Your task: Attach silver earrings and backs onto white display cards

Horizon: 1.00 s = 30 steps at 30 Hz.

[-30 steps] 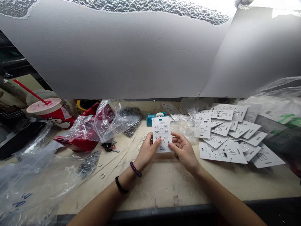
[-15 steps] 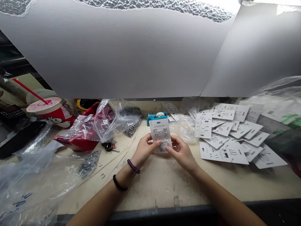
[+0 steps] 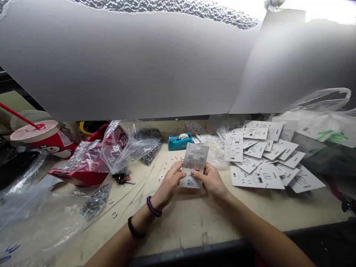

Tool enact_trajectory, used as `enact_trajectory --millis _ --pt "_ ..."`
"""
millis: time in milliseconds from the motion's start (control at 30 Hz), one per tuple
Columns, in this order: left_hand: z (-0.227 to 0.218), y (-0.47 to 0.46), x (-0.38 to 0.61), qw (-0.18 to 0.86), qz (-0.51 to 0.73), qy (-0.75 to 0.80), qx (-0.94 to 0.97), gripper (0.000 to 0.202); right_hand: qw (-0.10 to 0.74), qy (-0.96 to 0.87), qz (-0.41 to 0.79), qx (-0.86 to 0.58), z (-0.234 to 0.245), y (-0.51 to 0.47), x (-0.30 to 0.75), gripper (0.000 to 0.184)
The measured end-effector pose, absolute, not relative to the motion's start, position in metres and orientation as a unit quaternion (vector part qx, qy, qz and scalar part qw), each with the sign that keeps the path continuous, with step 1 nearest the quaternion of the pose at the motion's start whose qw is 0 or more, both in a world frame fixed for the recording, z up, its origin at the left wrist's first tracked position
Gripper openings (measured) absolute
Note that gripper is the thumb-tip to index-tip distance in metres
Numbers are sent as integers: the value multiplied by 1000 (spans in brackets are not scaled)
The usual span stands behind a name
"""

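Note:
A white earring card [image 3: 197,154] with rows of small silvery studs stands tilted between my hands. My right hand [image 3: 214,181] grips its right edge, thumb across the lower front and fingers behind. At the lower left edge, my left hand [image 3: 171,181] holds the card with thumb and fingers closed together; part of its grip is hidden. Just behind the card is a blue tape dispenser [image 3: 174,144] with a white roll. Tiny metal pieces and a silver ring [image 3: 161,177] lie on the table left of the card.
Many filled jewellery cards [image 3: 257,176] are heaped at the right, beside plastic bags [image 3: 330,126]. At the left are a red scoop-like tray [image 3: 80,178], clear bags of metal parts [image 3: 96,202], keys [image 3: 125,178] and a red cup with a straw [image 3: 52,141].
The card has swung from leaning left to leaning right, showing a barcode at its bottom. My left thumb has slid from the card's front to its edge. The view has shifted slightly right.

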<state>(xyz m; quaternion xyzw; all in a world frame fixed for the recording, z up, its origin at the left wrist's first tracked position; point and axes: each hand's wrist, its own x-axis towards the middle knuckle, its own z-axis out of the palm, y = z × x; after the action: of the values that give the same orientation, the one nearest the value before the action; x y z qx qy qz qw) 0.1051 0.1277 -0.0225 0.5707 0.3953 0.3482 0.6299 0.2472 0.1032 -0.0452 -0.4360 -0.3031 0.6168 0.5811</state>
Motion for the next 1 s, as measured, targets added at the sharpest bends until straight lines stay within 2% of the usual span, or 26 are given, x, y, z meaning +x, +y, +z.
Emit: enact_trajectory --millis 100,267,467,667,1000 --pt "-20 126 106 652 326 412 547 39 595 -269 626 -425 -43 105 249 38" --pt "-19 122 107 554 291 432 650 21 616 -278 616 -404 -38 105 251 33" --pt "-23 118 109 492 302 434 692 19 627 -280 608 -400 -35 103 247 35" --pt "-32 121 112 585 363 430 584 31 633 -304 571 -426 -36 101 247 36" --pt "-21 120 112 645 368 424 519 29 615 -353 560 -428 -33 99 252 33"
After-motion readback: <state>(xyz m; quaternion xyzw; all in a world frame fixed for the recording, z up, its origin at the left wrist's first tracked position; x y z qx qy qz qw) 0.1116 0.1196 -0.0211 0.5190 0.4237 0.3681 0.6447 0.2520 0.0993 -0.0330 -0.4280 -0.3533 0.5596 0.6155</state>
